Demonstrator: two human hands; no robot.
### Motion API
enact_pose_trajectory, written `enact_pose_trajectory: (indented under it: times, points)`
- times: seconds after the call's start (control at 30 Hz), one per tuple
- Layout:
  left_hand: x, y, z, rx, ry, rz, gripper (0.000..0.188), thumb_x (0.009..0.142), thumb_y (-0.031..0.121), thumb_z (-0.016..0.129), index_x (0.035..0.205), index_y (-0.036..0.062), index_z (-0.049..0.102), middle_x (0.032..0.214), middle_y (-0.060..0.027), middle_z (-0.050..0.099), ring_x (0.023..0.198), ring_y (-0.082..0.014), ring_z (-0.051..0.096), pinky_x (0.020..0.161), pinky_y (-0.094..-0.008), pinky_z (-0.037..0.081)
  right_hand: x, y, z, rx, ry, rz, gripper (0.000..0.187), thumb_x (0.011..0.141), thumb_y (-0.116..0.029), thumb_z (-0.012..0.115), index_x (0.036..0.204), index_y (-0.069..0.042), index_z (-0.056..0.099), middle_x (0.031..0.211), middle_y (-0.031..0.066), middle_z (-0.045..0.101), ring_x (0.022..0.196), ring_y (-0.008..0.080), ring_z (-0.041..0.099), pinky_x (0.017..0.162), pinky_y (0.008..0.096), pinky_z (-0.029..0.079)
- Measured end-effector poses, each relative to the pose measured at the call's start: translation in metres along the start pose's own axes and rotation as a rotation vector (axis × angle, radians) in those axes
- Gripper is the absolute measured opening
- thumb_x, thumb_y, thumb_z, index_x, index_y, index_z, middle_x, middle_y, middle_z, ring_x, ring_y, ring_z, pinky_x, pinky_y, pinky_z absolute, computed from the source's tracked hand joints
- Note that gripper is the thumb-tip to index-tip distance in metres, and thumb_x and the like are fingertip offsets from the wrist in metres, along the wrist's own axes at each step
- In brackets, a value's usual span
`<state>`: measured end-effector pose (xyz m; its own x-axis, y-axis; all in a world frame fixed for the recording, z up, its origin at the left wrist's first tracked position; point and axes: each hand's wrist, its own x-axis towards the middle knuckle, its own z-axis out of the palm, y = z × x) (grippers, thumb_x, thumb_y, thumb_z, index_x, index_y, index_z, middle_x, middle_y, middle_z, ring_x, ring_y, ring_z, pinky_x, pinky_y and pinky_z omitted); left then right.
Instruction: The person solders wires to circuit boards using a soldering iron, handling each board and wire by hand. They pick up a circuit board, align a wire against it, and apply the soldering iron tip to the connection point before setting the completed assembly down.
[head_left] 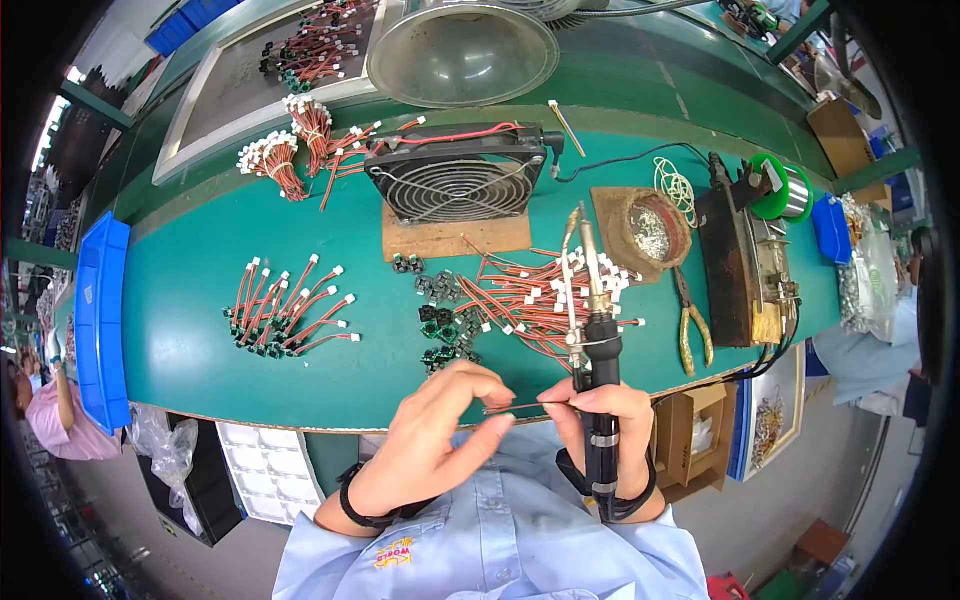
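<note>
My right hand (pixel 625 425) is wrapped round the black handle of a soldering iron (pixel 603 345), which stands upright with its tip away from me; a thin metal tube runs alongside it. Between that hand's thumb and fingers runs a thin red-brown wire lead (pixel 525 407), its split ends pointing left. My left hand (pixel 435 435) is beside those ends, thumb and forefinger apart, gripping nothing that I can see. Beyond the hands lie small black and green components (pixel 438 320) and a heap of red-brown leads with white plugs (pixel 530 295). Soldered leads (pixel 285 310) are spread out at the left.
A black fan (pixel 460 180) stands at the back on a brown board. To the right are a solder-waste dish (pixel 655 235), pliers (pixel 692 325), a soldering station (pixel 735 265) and a green solder spool (pixel 785 188). A blue bin (pixel 102 320) borders the left edge.
</note>
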<state>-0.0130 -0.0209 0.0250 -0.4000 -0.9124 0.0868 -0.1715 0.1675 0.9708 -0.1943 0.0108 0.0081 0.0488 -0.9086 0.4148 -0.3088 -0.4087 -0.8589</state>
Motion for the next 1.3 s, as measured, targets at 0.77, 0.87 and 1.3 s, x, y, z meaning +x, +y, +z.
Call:
enact_pose_trajectory:
  times: [0.77, 0.87, 1.3]
  points:
    - [-0.004, -0.021, 0.011, -0.318, 0.018, -0.367, 0.003, 0.083, 0.000, 0.054, 0.083, -0.0030, 0.052, 0.074, -0.0058, 0.059, 0.066, -0.0107, 0.056, 0.060, -0.0251, 0.046, 0.002, -0.008, -0.005, -0.551, -0.161, -0.318, 0.030, 0.075, -0.006, 0.065, 0.102, -0.014, 0.054, 0.088, 0.0078, 0.063, 0.078, 0.0212, 0.061, 0.077, 0.0360, 0.047]
    - [-0.005, -0.025, 0.009, -0.434, -0.036, -0.435, 0.004, 0.084, 0.001, 0.053, 0.084, -0.0030, 0.052, 0.073, -0.0045, 0.059, 0.066, -0.0091, 0.056, 0.061, -0.0243, 0.046, -0.003, 0.000, 0.008, -0.516, -0.172, -0.335, 0.035, 0.070, -0.006, 0.066, 0.101, -0.017, 0.052, 0.088, 0.0068, 0.064, 0.075, 0.0203, 0.062, 0.074, 0.0364, 0.047]
    - [-0.016, -0.020, 0.006, 0.258, -0.106, 0.156, 0.012, 0.075, 0.000, 0.063, 0.085, 0.0012, 0.057, 0.080, -0.0079, 0.057, 0.069, -0.0213, 0.058, 0.060, -0.0315, 0.046, -0.012, 0.016, 0.000, -0.258, -0.167, -0.270, 0.035, 0.069, -0.006, 0.067, 0.102, -0.011, 0.057, 0.077, 0.0043, 0.061, 0.062, 0.0180, 0.055, 0.062, 0.0329, 0.044]
